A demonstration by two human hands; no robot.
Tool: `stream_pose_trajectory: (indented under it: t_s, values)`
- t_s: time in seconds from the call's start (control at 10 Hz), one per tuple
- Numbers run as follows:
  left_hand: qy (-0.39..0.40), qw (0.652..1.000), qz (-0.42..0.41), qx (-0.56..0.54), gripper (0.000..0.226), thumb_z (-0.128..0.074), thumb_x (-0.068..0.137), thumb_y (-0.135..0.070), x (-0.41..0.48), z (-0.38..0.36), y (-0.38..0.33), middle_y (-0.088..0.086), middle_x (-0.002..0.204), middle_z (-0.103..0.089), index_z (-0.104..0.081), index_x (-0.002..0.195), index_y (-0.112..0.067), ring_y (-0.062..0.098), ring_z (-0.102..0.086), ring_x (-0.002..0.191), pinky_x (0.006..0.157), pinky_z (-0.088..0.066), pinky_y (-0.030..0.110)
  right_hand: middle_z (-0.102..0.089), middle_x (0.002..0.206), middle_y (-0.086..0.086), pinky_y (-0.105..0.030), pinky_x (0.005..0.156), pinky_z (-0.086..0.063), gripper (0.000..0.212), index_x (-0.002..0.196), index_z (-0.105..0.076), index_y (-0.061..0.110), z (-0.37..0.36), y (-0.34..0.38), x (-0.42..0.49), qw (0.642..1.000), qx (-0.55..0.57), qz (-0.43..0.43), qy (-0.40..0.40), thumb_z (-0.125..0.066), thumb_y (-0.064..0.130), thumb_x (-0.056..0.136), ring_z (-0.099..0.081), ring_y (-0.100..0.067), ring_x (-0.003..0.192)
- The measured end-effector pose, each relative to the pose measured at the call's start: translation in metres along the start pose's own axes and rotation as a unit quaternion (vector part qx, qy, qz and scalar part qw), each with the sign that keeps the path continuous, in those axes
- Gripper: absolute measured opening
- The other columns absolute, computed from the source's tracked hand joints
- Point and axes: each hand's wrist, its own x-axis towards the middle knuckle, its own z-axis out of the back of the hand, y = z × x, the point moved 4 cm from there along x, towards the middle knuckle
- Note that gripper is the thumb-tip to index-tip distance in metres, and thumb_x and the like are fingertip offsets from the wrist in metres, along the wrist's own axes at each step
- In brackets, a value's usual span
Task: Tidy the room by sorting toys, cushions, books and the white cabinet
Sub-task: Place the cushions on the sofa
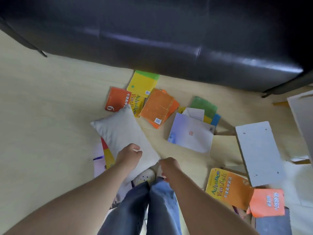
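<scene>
A white cushion (122,129) lies tilted on the pale floor in front of my feet. My left hand (128,154) rests on its near side with the fingers curled into the fabric. My right hand (169,167) is curled at the cushion's near right corner and seems to pinch it. Several books lie scattered beyond the cushion: a red-orange one (116,100), a yellow-green one (144,83), an orange one (157,107) and a pale lilac one (191,133). At the right, a white cabinet board (259,153) lies flat on the floor.
A black leather sofa (152,39) spans the top of the view. A yellow English textbook (225,187) and an orange book (267,202) lie at the lower right. More books (105,155) stick out from under the cushion's left side. Bare floor (42,107) stretches to the left.
</scene>
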Motion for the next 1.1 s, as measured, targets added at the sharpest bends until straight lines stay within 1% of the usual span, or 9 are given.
stream_pose_trajectory:
  t_s: [0.1,0.2,0.4,0.5,0.6,0.7,0.8,1.0,1.1]
  values:
    - [-0.017,1.000,-0.002,-0.005,0.026,-0.048,0.094,-0.021,0.006,0.026,-0.001,0.004,0.118,-0.062,-0.058,0.118,-0.017,0.021,-0.057,0.099,0.077,-0.040,0.022,-0.045,0.069,0.003,-0.030,0.074,-0.044,0.028,0.065,-0.040,0.022,-0.008,0.032,-0.002,0.999,0.020,0.035,-0.032,-0.045,0.018,0.093,-0.047,-0.015,0.064]
    - [-0.009,1.000,-0.011,-0.006,0.026,-0.047,0.095,-0.020,0.009,0.037,0.002,0.003,0.122,-0.061,-0.058,0.118,-0.014,0.021,-0.056,0.110,0.085,-0.039,0.022,-0.048,0.071,0.004,-0.033,0.079,-0.045,0.025,0.068,-0.043,0.025,-0.021,0.055,-0.006,0.998,0.028,0.054,-0.035,-0.046,0.018,0.092,-0.051,-0.021,0.079]
    - [0.026,0.999,-0.033,0.008,0.027,-0.044,0.097,-0.023,0.030,0.085,0.013,0.004,0.123,-0.060,-0.058,0.118,-0.017,0.022,-0.053,0.112,0.082,-0.038,0.024,-0.048,0.072,0.003,-0.035,0.084,-0.047,0.027,0.066,-0.041,0.023,-0.069,0.084,-0.022,0.999,0.030,0.011,-0.036,-0.045,0.018,0.093,-0.050,-0.023,0.085]
    - [0.049,0.998,-0.025,0.027,0.027,-0.045,0.096,-0.023,0.052,0.119,0.026,0.005,0.123,-0.060,-0.060,0.117,-0.017,0.024,-0.053,0.112,0.084,-0.040,0.025,-0.053,0.082,-0.001,-0.033,0.078,-0.047,0.026,0.068,-0.044,0.022,-0.105,0.108,-0.026,0.997,0.071,-0.010,-0.027,-0.045,0.019,0.094,-0.052,-0.022,0.082]
    - [0.074,0.992,-0.055,0.085,0.025,-0.045,0.094,-0.022,0.081,0.165,0.026,0.005,0.121,-0.061,-0.061,0.113,-0.018,0.026,-0.055,0.110,0.088,-0.044,0.025,-0.056,0.077,-0.003,-0.028,0.060,-0.042,0.017,0.081,-0.051,0.015,-0.145,0.131,-0.032,0.962,0.259,-0.046,-0.070,-0.044,0.019,0.096,-0.052,-0.018,0.064]
    - [0.105,0.970,-0.123,0.182,0.024,-0.044,0.094,-0.021,0.098,0.220,0.036,0.005,0.119,-0.061,-0.060,0.112,-0.019,0.026,-0.055,0.110,0.083,-0.042,0.026,-0.056,0.079,-0.006,-0.028,0.058,-0.043,0.013,0.104,-0.053,0.010,-0.214,0.144,-0.047,0.880,0.457,-0.099,-0.090,-0.045,0.018,0.097,-0.053,-0.019,0.064]
    - [0.132,0.965,-0.142,0.177,0.022,-0.045,0.094,-0.022,0.098,0.233,0.039,0.004,0.119,-0.061,-0.060,0.110,-0.020,0.024,-0.056,0.107,0.079,-0.042,0.025,-0.055,0.078,-0.005,-0.028,0.059,-0.041,0.022,0.115,-0.052,0.010,-0.230,0.152,-0.057,0.870,0.474,-0.094,-0.098,-0.045,0.019,0.097,-0.053,-0.019,0.063]
    - [0.126,0.950,-0.189,0.216,0.021,-0.044,0.092,-0.020,0.088,0.264,0.045,0.008,0.109,-0.066,-0.062,0.103,-0.022,0.025,-0.058,0.096,0.073,-0.041,0.025,-0.055,0.080,-0.004,-0.027,0.060,-0.043,0.013,0.106,-0.050,0.012,-0.232,0.169,-0.090,0.800,0.585,0.000,-0.135,-0.044,0.020,0.097,-0.053,-0.017,0.065]
    - [0.151,0.932,-0.212,0.251,0.013,-0.045,0.092,-0.022,0.070,0.267,0.060,0.008,0.102,-0.066,-0.059,0.093,-0.022,0.022,-0.053,0.083,0.062,-0.038,0.024,-0.054,0.078,-0.006,-0.026,0.056,-0.040,0.011,0.104,-0.049,0.010,-0.256,0.149,-0.103,0.773,0.620,-0.013,-0.135,-0.044,0.016,0.096,-0.051,-0.018,0.060]
